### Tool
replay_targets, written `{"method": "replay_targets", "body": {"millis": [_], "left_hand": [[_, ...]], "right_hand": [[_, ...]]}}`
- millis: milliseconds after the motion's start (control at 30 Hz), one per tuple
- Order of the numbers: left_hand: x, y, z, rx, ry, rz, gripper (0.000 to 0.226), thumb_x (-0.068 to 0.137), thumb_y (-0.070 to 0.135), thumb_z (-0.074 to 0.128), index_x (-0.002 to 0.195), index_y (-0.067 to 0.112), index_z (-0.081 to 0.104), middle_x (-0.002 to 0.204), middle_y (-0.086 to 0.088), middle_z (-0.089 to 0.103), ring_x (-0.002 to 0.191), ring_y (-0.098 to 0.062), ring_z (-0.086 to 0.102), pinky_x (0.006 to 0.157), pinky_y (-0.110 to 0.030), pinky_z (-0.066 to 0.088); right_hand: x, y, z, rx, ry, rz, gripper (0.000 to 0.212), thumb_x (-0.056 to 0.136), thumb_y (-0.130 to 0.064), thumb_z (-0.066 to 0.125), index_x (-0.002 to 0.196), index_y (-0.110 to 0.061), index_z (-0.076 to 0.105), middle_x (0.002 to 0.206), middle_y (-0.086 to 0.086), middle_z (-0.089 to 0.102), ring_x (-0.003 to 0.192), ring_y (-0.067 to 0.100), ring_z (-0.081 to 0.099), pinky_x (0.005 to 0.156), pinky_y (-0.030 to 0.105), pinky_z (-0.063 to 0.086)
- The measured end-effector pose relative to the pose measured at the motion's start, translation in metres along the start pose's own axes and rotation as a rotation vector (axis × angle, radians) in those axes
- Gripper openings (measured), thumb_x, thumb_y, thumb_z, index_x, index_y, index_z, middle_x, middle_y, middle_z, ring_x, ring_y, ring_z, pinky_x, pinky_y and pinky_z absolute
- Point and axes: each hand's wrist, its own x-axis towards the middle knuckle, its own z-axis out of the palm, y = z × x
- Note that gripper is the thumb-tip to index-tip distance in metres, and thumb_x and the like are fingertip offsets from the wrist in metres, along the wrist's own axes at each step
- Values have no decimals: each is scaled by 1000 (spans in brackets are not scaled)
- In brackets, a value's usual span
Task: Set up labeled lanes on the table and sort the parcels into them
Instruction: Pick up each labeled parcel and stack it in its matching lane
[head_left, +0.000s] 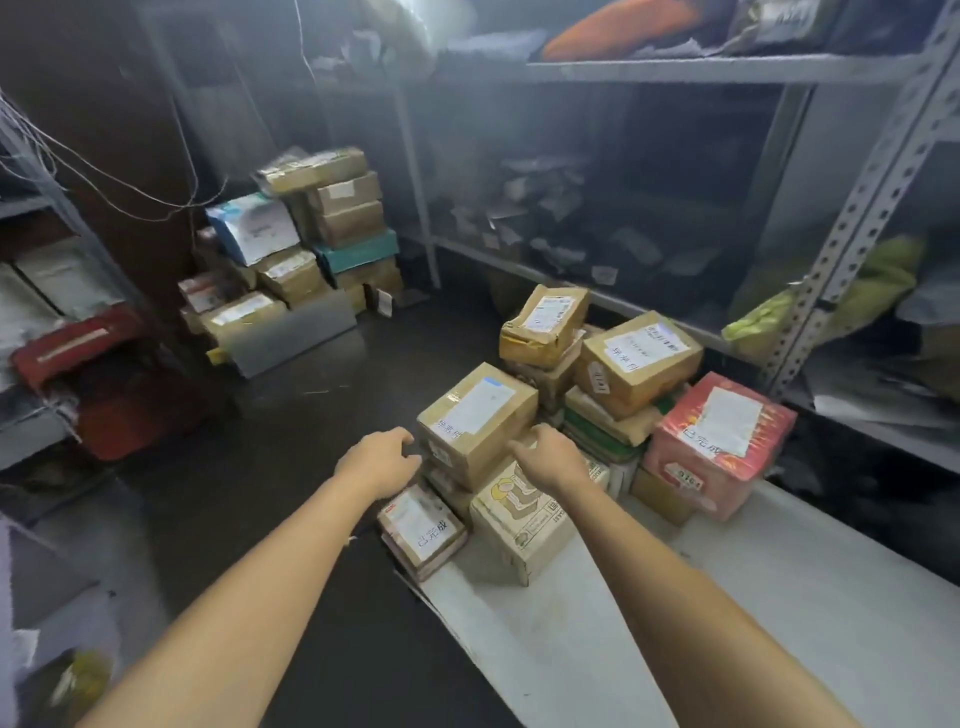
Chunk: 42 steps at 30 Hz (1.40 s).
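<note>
Head: outstretched left hand (382, 457), right hand (545, 457) flank labeled parcel (478, 415).

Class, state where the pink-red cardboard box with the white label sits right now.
Head view, right of centre: the pink-red box sits rightmost among the parcels on the white table, just right of the stacked brown cardboard boxes.

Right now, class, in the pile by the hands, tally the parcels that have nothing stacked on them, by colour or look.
Plain brown boxes: 2
Yellow taped parcel: 1
Red box: 1
Cartoon-printed box: 1
Small flat parcel: 1
Total: 6
</note>
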Motion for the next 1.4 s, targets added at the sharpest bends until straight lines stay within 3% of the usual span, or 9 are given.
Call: {"method": "replay_targets", "body": {"millis": [200,367,533,667,767,967,1067,1233,1400], "left_hand": [[87,7,-9,-3,-19,136,43,96,46,47,135,29,52,130,0,61,114,-26,58,91,-38,50],[171,8,2,-56,-83,211,58,94,43,52,148,25,41,143,-8,48,126,-31,51,96,-37,43],[222,14,21,-145,-234,292,62,98,39,50,153,17,35,149,-10,48,134,-30,47,96,-33,39],[246,14,32,-236,-346,360,45,98,33,52,140,19,49,135,-4,60,117,-26,56,91,-33,44],[259,14,33,-311,-405,379,47,97,30,59,140,18,46,133,-4,61,111,-24,58,89,-32,46],[256,4,22,-494,-526,373,55,95,25,67,142,19,40,119,-3,61,86,-14,65,63,-29,52],[248,11,8,-548,-545,426,57,92,29,71,141,23,41,122,-4,62,96,-18,67,73,-35,58],[205,54,-10,-600,-681,511,53,91,31,72,135,33,43,117,1,57,101,-18,62,82,-47,58],[135,104,8,-565,-750,616,55,92,30,72,140,33,43,110,2,61,95,-18,64,71,-41,59]], "right_hand": [[51,-17,24,192,65,139,54,95,-46,55,135,-10,51,128,8,63,114,29,59,91,38,49],[90,-33,61,370,181,276,45,93,-41,61,126,-11,55,124,8,65,112,30,60,92,40,51],[111,-47,94,540,303,429,48,91,-34,66,132,-14,52,129,1,63,116,23,61,91,34,49],[119,-57,106,593,375,502,49,89,-26,67,135,-16,50,130,0,64,115,22,62,92,33,49],[123,-58,110,614,409,533,53,87,-27,68,136,-19,49,130,-2,64,114,22,62,97,37,50],[112,-59,110,690,485,550,55,88,-26,72,137,-23,48,118,-8,61,107,16,60,94,31,48],[98,-62,100,709,555,545,63,81,-34,75,138,-28,48,121,-8,63,109,19,62,99,44,52],[44,-56,59,735,721,534,54,87,-22,74,135,-19,52,119,-5,61,109,17,60,99,41,52],[-38,-30,23,785,850,577,56,84,-21,75,136,-22,53,123,-5,67,106,18,66,90,47,58]]}}
